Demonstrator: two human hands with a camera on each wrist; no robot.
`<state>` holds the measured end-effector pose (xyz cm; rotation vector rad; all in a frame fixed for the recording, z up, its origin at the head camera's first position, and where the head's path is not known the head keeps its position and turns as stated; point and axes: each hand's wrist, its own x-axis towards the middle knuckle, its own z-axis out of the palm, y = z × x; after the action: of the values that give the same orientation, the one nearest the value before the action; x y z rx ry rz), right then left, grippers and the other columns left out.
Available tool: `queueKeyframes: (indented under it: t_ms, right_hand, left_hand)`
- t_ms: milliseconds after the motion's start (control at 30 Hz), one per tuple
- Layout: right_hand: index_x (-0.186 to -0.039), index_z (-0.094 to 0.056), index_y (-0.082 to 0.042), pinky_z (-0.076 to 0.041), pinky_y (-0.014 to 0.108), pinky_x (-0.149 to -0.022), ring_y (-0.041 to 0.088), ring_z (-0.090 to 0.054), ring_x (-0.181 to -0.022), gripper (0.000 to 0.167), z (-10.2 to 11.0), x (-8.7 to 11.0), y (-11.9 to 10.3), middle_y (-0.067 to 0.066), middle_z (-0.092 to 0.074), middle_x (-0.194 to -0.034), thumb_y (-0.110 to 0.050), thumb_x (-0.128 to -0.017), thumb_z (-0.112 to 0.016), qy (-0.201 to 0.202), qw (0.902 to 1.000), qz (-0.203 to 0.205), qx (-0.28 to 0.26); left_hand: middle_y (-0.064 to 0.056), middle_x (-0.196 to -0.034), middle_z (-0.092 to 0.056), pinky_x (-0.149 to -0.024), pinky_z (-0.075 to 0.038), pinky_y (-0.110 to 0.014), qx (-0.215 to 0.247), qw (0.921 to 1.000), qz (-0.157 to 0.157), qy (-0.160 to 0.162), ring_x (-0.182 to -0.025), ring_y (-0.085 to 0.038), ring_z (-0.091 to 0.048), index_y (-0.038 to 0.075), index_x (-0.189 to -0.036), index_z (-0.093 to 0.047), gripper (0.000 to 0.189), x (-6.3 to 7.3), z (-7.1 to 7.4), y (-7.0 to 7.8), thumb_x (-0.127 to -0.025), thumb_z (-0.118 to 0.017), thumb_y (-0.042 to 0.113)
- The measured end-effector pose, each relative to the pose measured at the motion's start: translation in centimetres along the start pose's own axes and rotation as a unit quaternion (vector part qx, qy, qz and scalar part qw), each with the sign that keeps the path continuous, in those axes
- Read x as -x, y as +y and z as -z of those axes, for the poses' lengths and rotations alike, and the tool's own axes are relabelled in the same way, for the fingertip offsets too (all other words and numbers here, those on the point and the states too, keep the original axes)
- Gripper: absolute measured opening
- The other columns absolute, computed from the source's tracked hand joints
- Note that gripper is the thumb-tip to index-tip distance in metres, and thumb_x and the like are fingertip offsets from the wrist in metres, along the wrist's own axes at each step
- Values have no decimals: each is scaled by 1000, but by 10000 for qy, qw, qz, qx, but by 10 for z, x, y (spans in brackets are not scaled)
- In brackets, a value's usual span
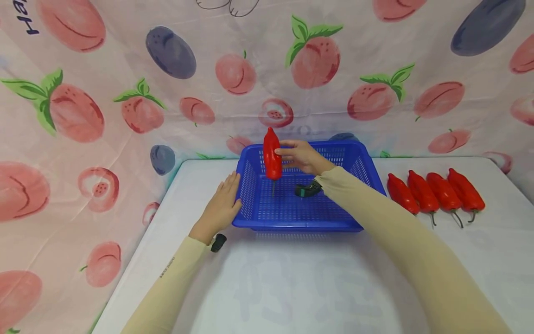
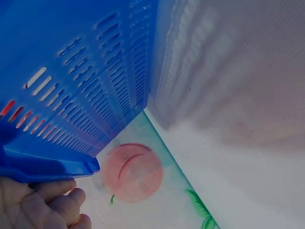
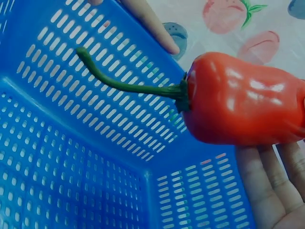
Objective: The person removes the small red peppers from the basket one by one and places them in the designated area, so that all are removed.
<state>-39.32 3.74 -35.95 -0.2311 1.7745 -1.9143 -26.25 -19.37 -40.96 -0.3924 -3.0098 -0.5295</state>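
My right hand (image 1: 303, 157) holds a long red pepper (image 1: 272, 155) over the left half of a blue plastic basket (image 1: 304, 226). In the head view the pepper stands nearly upright with its stem down. The right wrist view shows its green stem (image 3: 128, 87) pointing left and my fingers (image 3: 269, 183) against its side. My left hand (image 1: 220, 204) lies along the outside of the basket's left rim, touching it with fingers extended. In the left wrist view, part of that hand (image 2: 43, 205) shows below the rim's edge.
Several more red peppers (image 1: 445, 191) lie in a row on the white table (image 1: 292, 283), right of the basket. A fruit-printed cloth (image 1: 250, 46) hangs behind and at the left. A black band (image 1: 308, 189) sits at my right wrist, above the basket floor.
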Motion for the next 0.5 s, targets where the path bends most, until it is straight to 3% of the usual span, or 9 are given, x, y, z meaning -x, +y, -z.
queueKeyframes:
  t_ms: [500]
  right_hand:
    - [-144, -37, -9, -40, 53, -105, 30, -52, -119, 53, 21, 23, -18, 18, -45, -141, -10, -94, -54, -22, 9992, 342, 218]
  left_hand:
    - [-15, -159, -7, -121, -8, -45, 10, 10000, -82, 49, -147, -30, -7, 0, -150, -8, 67, 0, -1, -1, -94, -40, 16]
